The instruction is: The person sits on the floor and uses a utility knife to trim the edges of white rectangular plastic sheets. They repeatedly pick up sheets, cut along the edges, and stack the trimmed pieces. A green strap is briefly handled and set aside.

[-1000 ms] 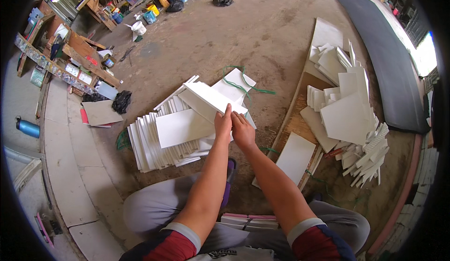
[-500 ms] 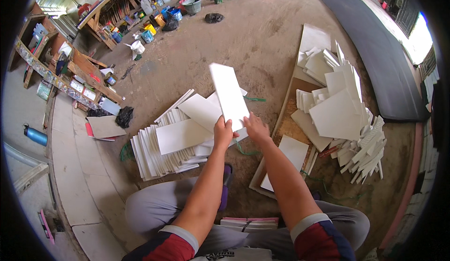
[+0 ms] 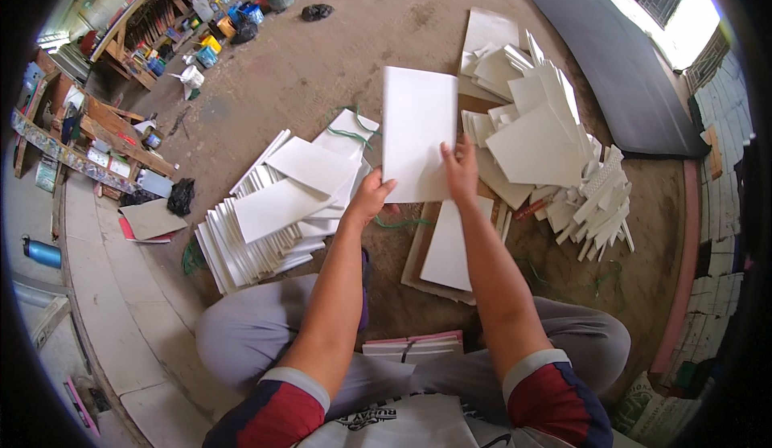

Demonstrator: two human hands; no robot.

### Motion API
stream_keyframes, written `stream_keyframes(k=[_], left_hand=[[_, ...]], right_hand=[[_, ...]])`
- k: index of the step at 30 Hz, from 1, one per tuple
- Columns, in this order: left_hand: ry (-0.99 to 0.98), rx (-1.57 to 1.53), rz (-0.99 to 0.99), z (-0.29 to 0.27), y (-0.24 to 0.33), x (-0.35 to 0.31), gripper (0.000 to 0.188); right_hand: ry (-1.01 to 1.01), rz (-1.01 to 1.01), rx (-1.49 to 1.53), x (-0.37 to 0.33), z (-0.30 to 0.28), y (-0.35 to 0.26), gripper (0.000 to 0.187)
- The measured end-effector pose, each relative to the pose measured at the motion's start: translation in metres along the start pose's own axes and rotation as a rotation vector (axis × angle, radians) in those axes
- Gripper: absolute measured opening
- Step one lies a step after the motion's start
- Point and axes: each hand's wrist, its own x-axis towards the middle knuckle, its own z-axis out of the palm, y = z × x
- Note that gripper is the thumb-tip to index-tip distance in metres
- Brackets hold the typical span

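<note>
A white rectangular board (image 3: pixel 420 130) is raised between my two hands, its broad face turned toward me. My left hand (image 3: pixel 370 195) pinches its lower left corner, thumb on the face. My right hand (image 3: pixel 461 171) grips the lower part of the right edge, with the thumb on top and the other fingers partly hidden. Below and to the left lies a loose stack of similar white boards (image 3: pixel 277 209), several standing on edge. Under my right forearm, another white board (image 3: pixel 452 247) rests on a wooden base.
A heap of white offcuts (image 3: pixel 537 150) lies at the right. Green string (image 3: pixel 402 224) trails over the floor. A strapped bundle (image 3: pixel 414 347) sits between my legs. Beyond are a long dark sheet (image 3: pixel 611 54), paint containers (image 3: pixel 207 55), a black plastic bag (image 3: pixel 317 12) and a wooden rack (image 3: pixel 96 138).
The held board has turned from a slanted, narrower view to nearly upright and full-face. My hands have moved farther apart, the right one up along the edge. The whole view has shifted.
</note>
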Motion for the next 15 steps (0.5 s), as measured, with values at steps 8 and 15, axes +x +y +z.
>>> stream_keyframes(k=[8,15], left_hand=[[0.263,0.555,0.068,0.09,-0.08,0.011,0.061],[0.209,0.777,-0.133,0.13,-0.136,-0.033,0.053]], right_hand=[[0.126,0.037,-0.101,-0.059,-0.098,0.067,0.07],[0.272,0.213,-0.553,-0.145,-0.117,0.136,0.074]])
